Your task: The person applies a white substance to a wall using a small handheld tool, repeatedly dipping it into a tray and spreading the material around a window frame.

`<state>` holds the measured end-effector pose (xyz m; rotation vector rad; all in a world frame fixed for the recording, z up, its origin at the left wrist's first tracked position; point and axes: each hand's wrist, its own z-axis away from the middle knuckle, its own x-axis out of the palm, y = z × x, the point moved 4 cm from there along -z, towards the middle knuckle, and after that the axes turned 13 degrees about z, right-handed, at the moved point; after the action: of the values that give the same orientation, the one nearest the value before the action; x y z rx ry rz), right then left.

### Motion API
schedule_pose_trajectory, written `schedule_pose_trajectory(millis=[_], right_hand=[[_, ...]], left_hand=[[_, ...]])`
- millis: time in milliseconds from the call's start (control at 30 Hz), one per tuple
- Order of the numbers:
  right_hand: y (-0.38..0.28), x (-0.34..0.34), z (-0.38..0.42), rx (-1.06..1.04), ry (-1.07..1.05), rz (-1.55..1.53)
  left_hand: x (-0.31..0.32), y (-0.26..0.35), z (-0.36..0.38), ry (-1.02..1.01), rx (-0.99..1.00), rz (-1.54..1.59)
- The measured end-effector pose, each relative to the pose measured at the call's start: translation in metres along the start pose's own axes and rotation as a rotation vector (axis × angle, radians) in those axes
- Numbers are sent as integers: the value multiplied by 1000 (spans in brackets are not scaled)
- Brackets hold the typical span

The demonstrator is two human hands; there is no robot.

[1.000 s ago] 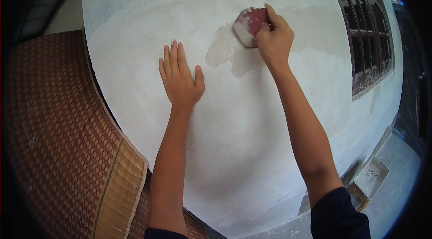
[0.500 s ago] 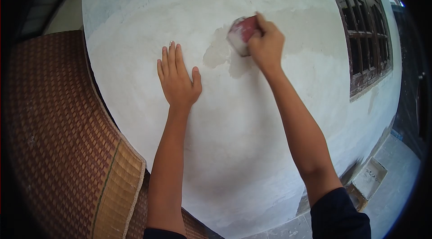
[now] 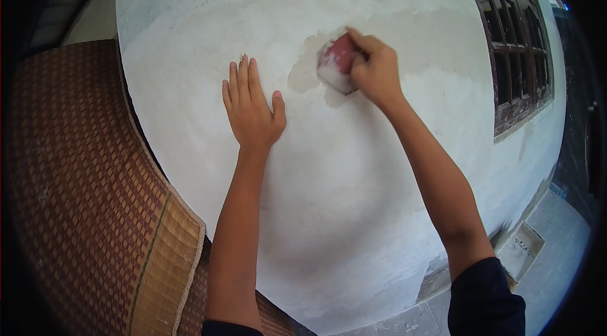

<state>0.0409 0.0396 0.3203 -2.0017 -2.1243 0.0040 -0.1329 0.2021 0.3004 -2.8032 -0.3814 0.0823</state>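
My right hand (image 3: 378, 70) grips a red putty scraper (image 3: 336, 61) smeared with white filler, slightly blurred. Its blade lies against the white wall (image 3: 316, 165), over a damp-looking grey patch (image 3: 305, 70). To the left, my left hand (image 3: 254, 108) rests flat on the same wall, fingers stretched upward and thumb out to the side, holding nothing. A small white speck shows at the tip of one of its fingers.
A woven brown mat (image 3: 82, 165) hangs or stands along the left. A dark wooden window (image 3: 515, 51) is set in the wall at upper right. A whitish tray (image 3: 521, 250) sits low on the right, above the pale floor (image 3: 559, 254).
The scraper in my right hand has shifted slightly downward on the wall, and its blade angle has changed a little. My left hand stays pressed at about the same place.
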Motion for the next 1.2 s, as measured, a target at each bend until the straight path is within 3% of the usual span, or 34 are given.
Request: schedule_pose_trajectory(millis=[33, 100, 167, 233, 300, 367, 433, 500, 600, 633, 700, 767, 833, 900, 967, 1067, 1100, 1200], right_hand=[[5, -8, -6, 88, 153, 30], [8, -14, -7, 173, 207, -22], [-16, 5, 7, -88, -30, -108], [-22, 10, 11, -142, -153, -23], [-5, -2, -5, 39, 196, 85], [0, -10, -10, 141, 269, 51], [-23, 2, 0, -62, 111, -117], [-32, 25, 9, -136, -83, -20], [-3, -1, -14, 77, 249, 56], [5, -8, -18, 209, 227, 35], [-12, -3, -9, 38, 175, -48], [-31, 15, 5, -85, -91, -25], [-17, 19, -2, -77, 25, 38], [3, -5, -19, 107, 275, 78], [8, -12, -20, 208, 294, -31], [-21, 11, 0, -67, -106, 10], [-15, 14, -1, -65, -107, 7], [14, -8, -14, 210, 200, 81]], left_hand=[[0, 0, 1, -4, -2, -1], [0, -1, 0, -8, 0, -8], [1, -1, 1, 8, 12, 3], [1, -1, 2, -2, 5, 6], [1, -1, 2, -5, -4, -1], [1, -1, 2, -3, 7, -15], [1, -2, 1, -4, 7, -11], [1, 0, 2, -4, 4, -5], [-1, 0, 2, -9, 0, -11], [0, 0, 3, -8, 0, -13], [1, 0, 0, -5, 6, -14], [0, -1, 2, -9, -3, -8], [1, -1, 2, -13, -3, -11], [0, -1, 1, -9, -6, -17], [1, -1, 2, -5, 2, -21], [1, -1, 1, -2, -5, -11], [0, -1, 2, -5, -4, -13], [1, -1, 2, -4, -4, -20]])
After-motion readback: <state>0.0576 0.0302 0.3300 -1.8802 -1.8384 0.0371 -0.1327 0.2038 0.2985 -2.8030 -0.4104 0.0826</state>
